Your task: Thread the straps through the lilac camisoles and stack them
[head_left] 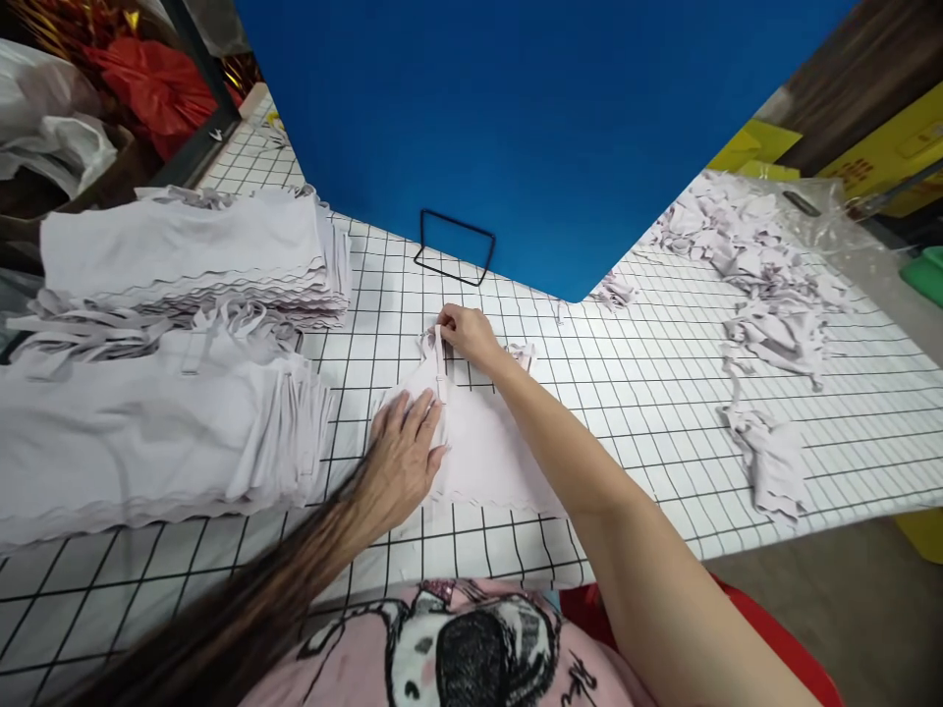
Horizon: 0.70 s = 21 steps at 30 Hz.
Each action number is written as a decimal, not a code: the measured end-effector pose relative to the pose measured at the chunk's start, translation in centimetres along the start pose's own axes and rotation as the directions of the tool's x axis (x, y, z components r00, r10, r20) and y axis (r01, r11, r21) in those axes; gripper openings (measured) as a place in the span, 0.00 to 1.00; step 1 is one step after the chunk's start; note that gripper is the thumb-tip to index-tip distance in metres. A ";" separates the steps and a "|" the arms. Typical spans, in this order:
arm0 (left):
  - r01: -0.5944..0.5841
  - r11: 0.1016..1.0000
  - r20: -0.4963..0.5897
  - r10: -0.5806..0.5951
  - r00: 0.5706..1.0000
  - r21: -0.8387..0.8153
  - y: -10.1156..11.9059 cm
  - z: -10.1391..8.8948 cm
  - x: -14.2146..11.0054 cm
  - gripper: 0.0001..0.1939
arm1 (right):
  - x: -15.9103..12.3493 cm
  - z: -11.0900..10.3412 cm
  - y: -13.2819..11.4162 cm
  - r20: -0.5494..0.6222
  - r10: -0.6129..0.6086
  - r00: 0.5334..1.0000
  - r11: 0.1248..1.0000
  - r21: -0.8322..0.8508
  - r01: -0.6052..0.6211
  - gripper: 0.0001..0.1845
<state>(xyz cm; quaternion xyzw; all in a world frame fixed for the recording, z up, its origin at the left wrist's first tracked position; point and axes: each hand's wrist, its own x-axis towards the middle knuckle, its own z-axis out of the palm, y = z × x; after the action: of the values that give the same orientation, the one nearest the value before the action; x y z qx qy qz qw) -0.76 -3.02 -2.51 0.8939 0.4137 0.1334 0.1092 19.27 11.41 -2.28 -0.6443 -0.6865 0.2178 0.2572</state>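
A pale pinkish-white camisole top (493, 452) with thin straps and a wavy hem lies on the gridded tablecloth before me. My left hand (405, 452) rests flat on its left part, fingers stretched out. At the top of the garment, the fingers of my right hand (468, 334) are pinched on a strap (440, 349), which runs down toward my left fingertips. Part of the garment is covered by my right forearm. A second strap (523, 353) lies bunched just beyond that forearm.
Two stacks of similar garments, a front stack (147, 432) and a back stack (184, 241), stand at left. A large blue panel (545, 128) covers the far middle, with a black wire frame (457, 245) at its edge. Fabric scraps (766, 265) lie right.
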 end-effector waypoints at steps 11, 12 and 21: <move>0.177 0.981 -0.003 -0.177 0.984 0.074 1.4 -0.2 -0.4 0.35 | -1.6 -2.0 -0.4 0.074 0.020 0.997 0.995 0.091 -0.027 0.10; 0.187 0.979 -0.006 -0.187 0.982 0.081 1.4 -0.2 -0.4 0.35 | -2.8 -2.8 -0.4 0.073 -0.001 0.997 0.998 0.061 -0.004 0.14; 0.096 0.984 0.139 -0.118 0.983 0.153 -2.4 1.7 -1.7 0.47 | -21.2 -4.5 1.1 0.070 -0.104 0.992 0.898 -0.422 0.124 0.33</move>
<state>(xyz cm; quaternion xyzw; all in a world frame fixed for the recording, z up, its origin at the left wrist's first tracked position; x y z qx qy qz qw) -2.91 -2.95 -5.06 0.8834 0.4606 0.0302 0.0809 23.74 -9.81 -1.02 -0.6384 -0.7597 0.0619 0.1069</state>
